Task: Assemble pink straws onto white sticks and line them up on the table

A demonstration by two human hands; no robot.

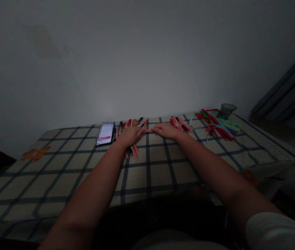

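My left hand [131, 134] is closed round a bunch of pink and dark pens [135, 151] whose ends stick out above and below the fist. My right hand [166, 131] reaches in from the right, its fingers pinched on the tip of one pink pen [148, 131] next to the left hand. Both hands hover over a checked tablecloth [85, 166]. A small loose pile of pink and red pens [180, 123] lies just right of my right hand.
A phone [105, 134] with a lit screen lies left of my left hand. A bigger heap of red, green and blue pens [219, 125] sits at the far right, beside a small glass [226, 109]. An orange object [35, 153] rests at the cloth's left edge. A wall stands behind.
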